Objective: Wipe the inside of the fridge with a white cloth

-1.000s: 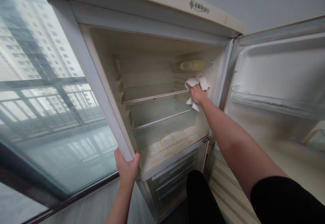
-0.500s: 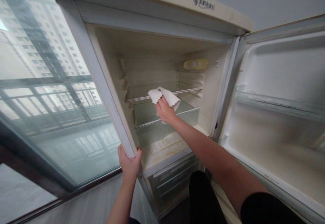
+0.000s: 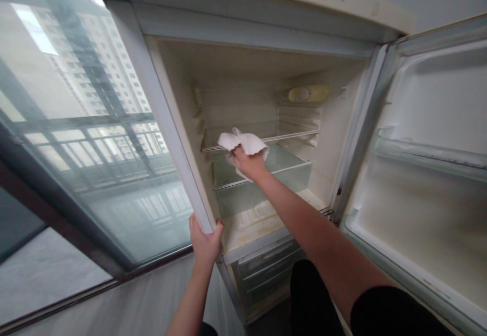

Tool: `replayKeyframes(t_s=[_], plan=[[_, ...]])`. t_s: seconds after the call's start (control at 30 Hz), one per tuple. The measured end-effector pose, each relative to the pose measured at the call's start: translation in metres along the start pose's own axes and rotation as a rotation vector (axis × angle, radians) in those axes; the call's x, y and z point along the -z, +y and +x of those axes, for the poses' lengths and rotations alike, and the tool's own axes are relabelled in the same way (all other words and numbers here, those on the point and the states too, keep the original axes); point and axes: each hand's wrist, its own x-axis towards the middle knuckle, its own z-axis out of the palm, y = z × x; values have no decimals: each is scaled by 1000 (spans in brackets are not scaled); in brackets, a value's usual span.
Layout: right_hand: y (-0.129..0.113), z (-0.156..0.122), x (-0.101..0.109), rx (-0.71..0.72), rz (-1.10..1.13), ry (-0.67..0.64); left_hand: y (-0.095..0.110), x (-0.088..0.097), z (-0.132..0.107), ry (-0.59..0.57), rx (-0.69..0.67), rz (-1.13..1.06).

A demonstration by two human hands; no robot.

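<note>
My right hand (image 3: 249,163) is closed on a white cloth (image 3: 247,143) at the front edge of the upper glass shelf (image 3: 291,135) in an open refrigerator (image 3: 243,19). The cloth drapes over that edge, and part of it hangs below my fingers. My left hand (image 3: 206,237) grips the left front edge of the refrigerator body, thumb on the inner side and fingers on the outer side. A lower glass shelf (image 3: 283,167) lies beneath the cloth.
The refrigerator door (image 3: 429,199) stands wide open at right, with a clear door rack (image 3: 429,150). A yellowish control housing (image 3: 309,93) is on the inner right wall. Drawers (image 3: 270,265) sit below the compartment. A large window (image 3: 125,173) borders the left side.
My right hand and the cloth have shifted slightly left along the shelf edge, and the cloth's folds differ. My left hand keeps its grip. The view has turned slightly left.
</note>
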Motion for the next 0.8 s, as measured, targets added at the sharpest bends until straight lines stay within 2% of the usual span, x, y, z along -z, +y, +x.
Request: replayKeyframes(t_s=[0.1,0.23,0.37,0.5,0.63,0.8], plan=[[46,-3,10,-116,-125,25,0,0,-1,7,26,-7],[106,-18,25,-297,-173,8,0,-1,-2,11,47,-4],[146,-31,35,-393,-181,62,1,-1,-2,23,32,-4],[160,-33,30,-423,-107,185,3,0,-2,29,32,-9],[159,-29,17,-462,53,313,5,-1,-2,38,40,-25],[157,-33,6,-428,227,500,3,-1,-2,43,58,-37]])
